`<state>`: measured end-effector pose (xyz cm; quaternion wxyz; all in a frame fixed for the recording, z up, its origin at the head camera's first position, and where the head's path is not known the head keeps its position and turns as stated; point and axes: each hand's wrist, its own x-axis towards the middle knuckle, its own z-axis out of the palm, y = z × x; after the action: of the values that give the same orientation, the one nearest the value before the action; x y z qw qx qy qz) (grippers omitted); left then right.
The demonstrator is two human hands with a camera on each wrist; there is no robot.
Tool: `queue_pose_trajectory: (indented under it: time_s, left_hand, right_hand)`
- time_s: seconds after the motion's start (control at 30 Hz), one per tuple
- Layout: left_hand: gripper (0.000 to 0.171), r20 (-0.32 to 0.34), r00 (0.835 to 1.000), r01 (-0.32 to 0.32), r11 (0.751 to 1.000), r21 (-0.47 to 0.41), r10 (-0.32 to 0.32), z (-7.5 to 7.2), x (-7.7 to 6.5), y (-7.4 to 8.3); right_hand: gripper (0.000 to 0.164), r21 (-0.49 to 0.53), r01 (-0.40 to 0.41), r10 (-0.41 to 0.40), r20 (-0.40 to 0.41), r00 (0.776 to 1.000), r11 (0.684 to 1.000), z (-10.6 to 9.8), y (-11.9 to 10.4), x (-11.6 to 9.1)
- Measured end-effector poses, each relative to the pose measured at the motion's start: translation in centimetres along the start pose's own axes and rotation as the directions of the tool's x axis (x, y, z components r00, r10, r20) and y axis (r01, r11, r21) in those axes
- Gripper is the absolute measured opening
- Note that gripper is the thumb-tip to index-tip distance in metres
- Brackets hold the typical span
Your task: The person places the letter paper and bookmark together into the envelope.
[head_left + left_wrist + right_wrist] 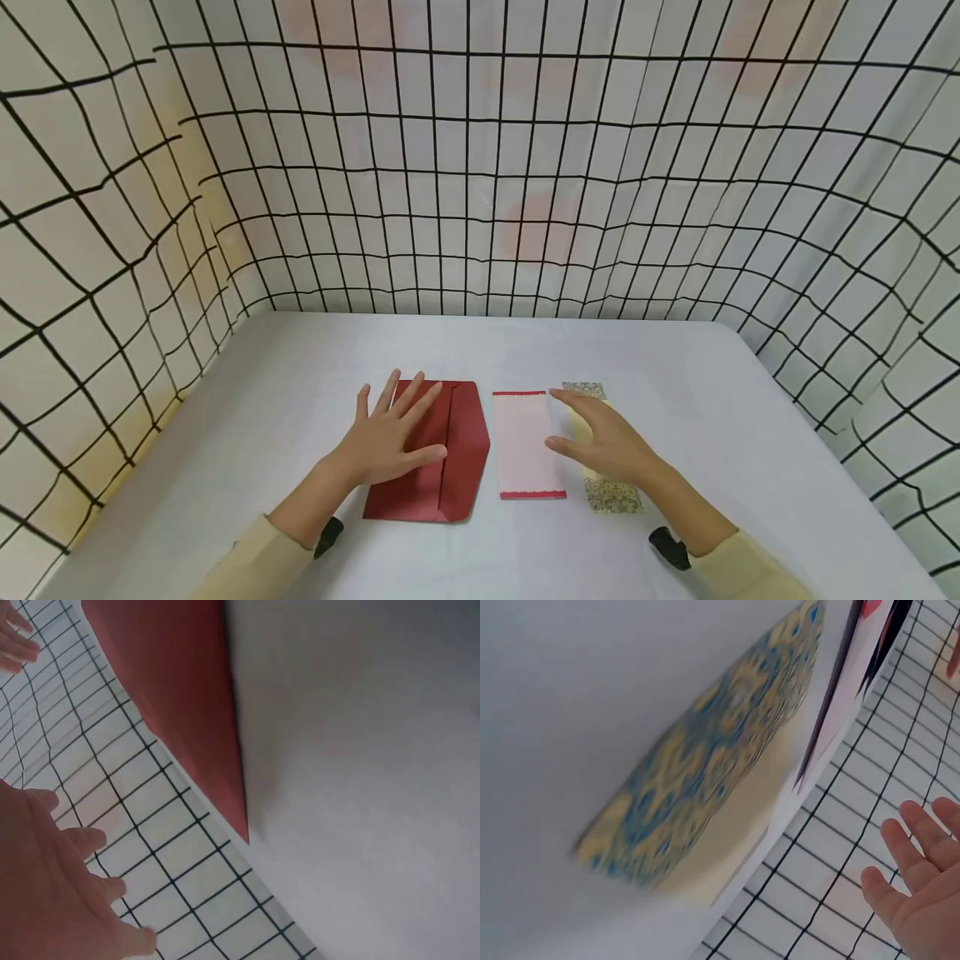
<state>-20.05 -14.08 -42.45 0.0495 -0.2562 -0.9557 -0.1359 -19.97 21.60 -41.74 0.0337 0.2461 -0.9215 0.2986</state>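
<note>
My left hand (384,446), fingers spread and straight, is over the left part of a red envelope (467,437) that lies on the white table with its flap side to the right. In the left wrist view that hand (52,885) shows nothing in its grasp, beside the envelope's corner (180,690). On the right, my right hand (611,442) reaches over a cream paper piece with a blue-and-yellow pattern at its ends (615,497), partly covering it. Its fingers (906,855) are relaxed and hold nothing. Between the hands lies a pale pink sheet with red end edges (527,450).
The white tabletop (315,350) carries the three paper things side by side. Pale walls with a black grid (480,208) stand behind the table and on both sides. A small black device (328,537) sits under each wrist, by the cream sleeves (258,558).
</note>
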Motion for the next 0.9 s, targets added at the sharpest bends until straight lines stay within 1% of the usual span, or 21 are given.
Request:
queue_pose_trajectory:
  time_s: [0.1,0.2,0.33,0.4,0.5,0.63,0.77,0.9]
  left_hand:
    - [0.089,0.001,1.0,0.012,1.0,-0.027,-0.012,0.1,0.3,0.4]
    - [0.091,0.008,0.999,0.032,0.998,-0.059,-0.032,0.3,0.4,0.7]
    - [0.092,0.014,0.997,0.077,0.994,-0.072,-0.076,0.5,0.5,1.0]
    - [0.091,0.01,0.995,0.101,0.992,-0.076,-0.1,0.5,0.5,1.2]
    - [0.088,-0.009,0.993,0.117,0.989,-0.09,-0.118,0.5,0.6,1.6]
    - [0.083,-0.011,0.989,0.143,0.987,-0.079,-0.145,0.7,0.9,2.2]
    - [0.077,0.006,0.983,0.186,0.98,-0.07,-0.186,0.9,1.2,2.8]
    - [0.076,0.031,0.969,0.248,0.966,-0.079,-0.246,1.0,1.6,3.4]
  right_hand:
    - [0.068,0.065,-0.037,0.036,0.003,0.999,0.997,0.8,-0.7,0.5]
    - [0.063,0.115,-0.049,0.05,-0.004,0.999,0.992,1.6,-1.1,1.0]
    - [0.056,0.177,-0.054,0.059,-0.023,0.998,0.983,2.4,-1.7,1.6]
    - [0.05,0.196,-0.058,0.066,-0.036,0.997,0.979,2.8,-2.1,1.9]
    - [0.04,0.221,-0.068,0.083,-0.056,0.995,0.973,3.3,-2.7,2.3]
    - [0.03,0.252,-0.086,0.107,-0.072,0.992,0.964,3.9,-3.4,2.8]
    - [0.027,0.277,-0.103,0.126,-0.065,0.99,0.955,4.4,-4.1,3.1]
    - [0.026,0.301,-0.145,0.167,-0.047,0.985,0.943,4.9,-4.6,3.5]
